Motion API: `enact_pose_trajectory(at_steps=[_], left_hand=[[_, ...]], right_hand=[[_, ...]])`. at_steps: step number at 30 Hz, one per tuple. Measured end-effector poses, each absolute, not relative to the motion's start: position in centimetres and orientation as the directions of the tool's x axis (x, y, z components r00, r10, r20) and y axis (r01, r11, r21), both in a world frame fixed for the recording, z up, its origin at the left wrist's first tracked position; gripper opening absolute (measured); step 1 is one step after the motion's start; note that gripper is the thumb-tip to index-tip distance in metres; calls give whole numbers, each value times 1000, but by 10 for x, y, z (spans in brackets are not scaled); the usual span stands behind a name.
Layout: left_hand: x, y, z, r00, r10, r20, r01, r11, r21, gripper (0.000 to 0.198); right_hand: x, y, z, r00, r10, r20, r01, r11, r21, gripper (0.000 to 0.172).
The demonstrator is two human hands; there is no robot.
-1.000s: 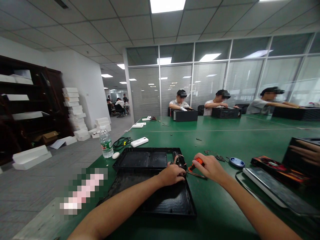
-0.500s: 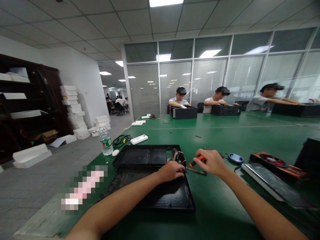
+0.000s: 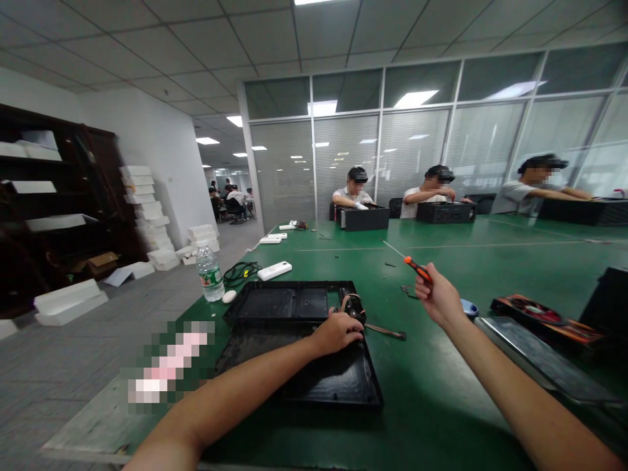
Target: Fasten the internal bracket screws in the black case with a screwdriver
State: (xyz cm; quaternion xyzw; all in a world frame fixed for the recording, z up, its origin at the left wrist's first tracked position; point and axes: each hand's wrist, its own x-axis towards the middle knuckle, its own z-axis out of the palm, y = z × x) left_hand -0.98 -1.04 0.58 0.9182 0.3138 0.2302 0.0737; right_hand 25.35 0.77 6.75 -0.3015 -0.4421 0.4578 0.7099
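Observation:
My right hand (image 3: 436,294) is closed round the orange and black handle of a screwdriver (image 3: 415,265), raised to the right of a black case. The shaft points up and left, free of anything. My left hand (image 3: 338,332) rests at the right side of the open black case (image 3: 338,386), its fingers curled downward; what they grip is hidden. Just behind that hand, bundled wires (image 3: 350,303) loop at the case's corner. A thin cable with a dark connector (image 3: 400,335) runs out from there to the right across the table.
On the green table (image 3: 432,386) lie a phone-like slab (image 3: 544,360), a graphics card with a fan (image 3: 544,314), and a small blue dish (image 3: 470,307). Left of the case stand a water bottle (image 3: 210,271) and a white device (image 3: 275,271). Several people work across the table.
My right hand has lifted the screwdriver up and to the right, away from the wires, and its shaft now shows. My left hand stays at the case.

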Motion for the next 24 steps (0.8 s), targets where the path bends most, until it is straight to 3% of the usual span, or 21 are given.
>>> enact_pose_trajectory(at_steps=[4, 8, 10, 13, 14, 16, 19, 21, 24], left_hand=[[-9, -13, 21, 727, 580, 368, 526, -814, 246, 16], [-24, -23, 36, 923, 363, 130, 340, -924, 173, 18], [-37, -31, 40, 952, 303, 39, 295, -944, 145, 20], [-64, -36, 46, 948, 311, 73, 302, -947, 115, 20], [-75, -34, 48, 933, 340, 116, 329, -939, 103, 19], [-100, -24, 52, 871, 438, 222, 433, -898, 73, 20], [-139, -1, 51, 739, 603, 301, 616, -785, 63, 25], [-158, 13, 45, 719, 671, 181, 660, -741, 126, 28], [-168, 26, 34, 717, 693, 75, 662, -711, 238, 31]], right_hand=[[246, 5, 64, 44, 971, 235, -541, 221, -811, 13], [226, -7, 60, -137, 960, 245, -507, 145, -850, 10], [211, -15, 58, -238, 936, 258, -369, 158, -916, 13], [189, -35, 56, -380, 867, 323, 62, 373, -926, 37], [183, -45, 55, -448, 814, 370, 229, 505, -832, 40], [173, -70, 49, -643, 634, 429, 429, 763, -484, 35], [164, -110, 30, -830, 449, 332, 448, 890, -84, 25], [162, -131, 15, -850, 447, 279, 480, 875, 61, 22], [164, -143, 0, -841, 469, 270, 522, 835, 175, 20]])
